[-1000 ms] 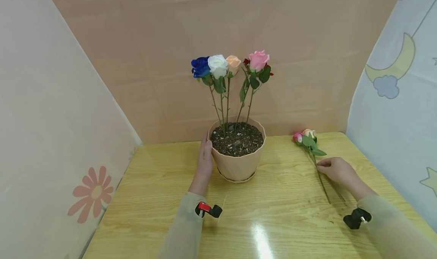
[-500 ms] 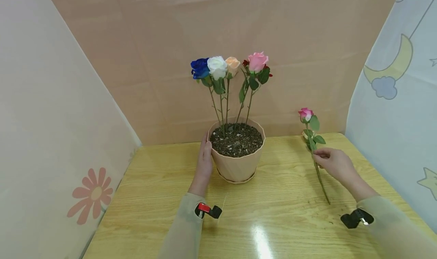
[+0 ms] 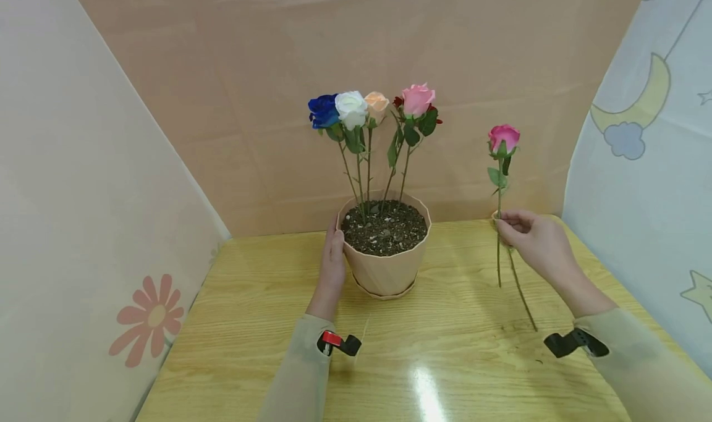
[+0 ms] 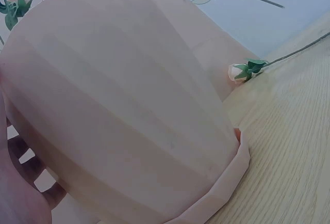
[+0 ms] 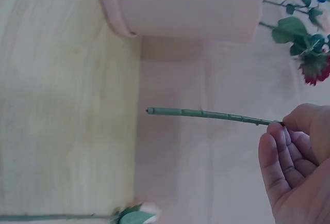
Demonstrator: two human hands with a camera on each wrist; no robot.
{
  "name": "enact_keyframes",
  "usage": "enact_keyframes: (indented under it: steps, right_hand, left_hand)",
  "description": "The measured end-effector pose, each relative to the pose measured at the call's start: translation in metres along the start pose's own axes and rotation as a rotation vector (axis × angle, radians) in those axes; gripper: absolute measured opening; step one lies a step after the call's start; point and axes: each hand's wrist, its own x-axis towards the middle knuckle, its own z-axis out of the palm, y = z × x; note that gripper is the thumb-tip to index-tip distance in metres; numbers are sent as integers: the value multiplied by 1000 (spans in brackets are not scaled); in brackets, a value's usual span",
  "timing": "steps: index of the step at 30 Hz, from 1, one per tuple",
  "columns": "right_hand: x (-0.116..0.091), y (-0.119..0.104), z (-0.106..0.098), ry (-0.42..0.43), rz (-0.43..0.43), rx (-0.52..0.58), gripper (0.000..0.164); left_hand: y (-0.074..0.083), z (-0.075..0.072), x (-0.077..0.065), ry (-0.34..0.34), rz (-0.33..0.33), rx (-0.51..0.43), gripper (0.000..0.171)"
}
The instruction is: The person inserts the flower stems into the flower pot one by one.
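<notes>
My right hand (image 3: 538, 244) pinches a deep pink rose (image 3: 504, 139) by its green stem, holding it upright right of the pot with the bloom on top. In the right wrist view the bare lower end of that stem (image 5: 206, 114) points away from my thumb and fingertips. My left hand (image 3: 332, 262) rests along the left side of a peach flowerpot (image 3: 388, 275) filled with dark soil (image 3: 384, 230). Blue (image 3: 324, 111), white (image 3: 351, 110), peach (image 3: 376, 105), light pink (image 3: 418, 99) and red (image 3: 398, 102) roses stand in the soil.
A pale peach rose (image 4: 247, 71) lies on the wooden table (image 3: 250, 323), its bloom mostly behind my right hand in the head view. Under the pot is a matching saucer (image 3: 386, 296). A peach backdrop (image 3: 267, 101) and printed side panels (image 3: 639, 181) enclose the table.
My right hand has lifted the deep pink rose off the table, away from the pale peach one, and turned it upright. My left hand has stayed at the pot.
</notes>
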Motion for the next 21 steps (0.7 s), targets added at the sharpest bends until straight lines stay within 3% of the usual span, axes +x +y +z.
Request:
enact_keyframes:
  steps: [14, 21]
  right_hand:
    - [22, -77, -13, 100, -96, 155, 41]
    - [33, -110, -14, 160, -152, 219, 29]
  left_hand:
    - [2, -1, 0, 7, -2, 10, 65]
    - [2, 0, 0, 6, 11, 2, 65]
